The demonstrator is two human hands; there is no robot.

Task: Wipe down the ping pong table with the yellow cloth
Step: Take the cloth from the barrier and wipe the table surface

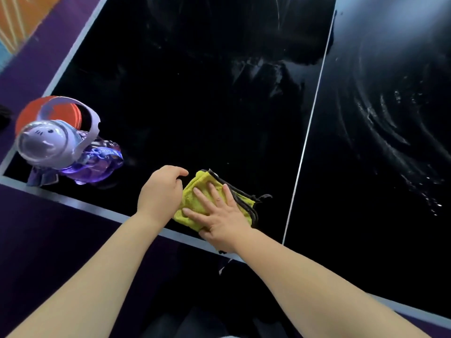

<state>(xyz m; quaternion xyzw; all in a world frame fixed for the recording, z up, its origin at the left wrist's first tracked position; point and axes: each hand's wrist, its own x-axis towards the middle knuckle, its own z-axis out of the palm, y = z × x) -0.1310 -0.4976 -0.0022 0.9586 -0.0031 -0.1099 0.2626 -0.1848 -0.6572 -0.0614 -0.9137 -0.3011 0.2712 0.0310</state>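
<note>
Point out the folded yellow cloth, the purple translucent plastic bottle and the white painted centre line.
folded yellow cloth [200, 178]: head view, bare upper fold.
purple translucent plastic bottle [97, 164]: head view, clear body.
white painted centre line [307, 132]: head view, stripe's middle.

Right hand [220, 222] flat on yellow cloth [203, 178], ping pong table [195, 93] near edge; left hand [159, 191] curled just beside.

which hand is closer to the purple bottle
Left. The left hand is between the purple bottle and the yellow cloth; the right hand presses flat on the cloth, farther off.
</note>
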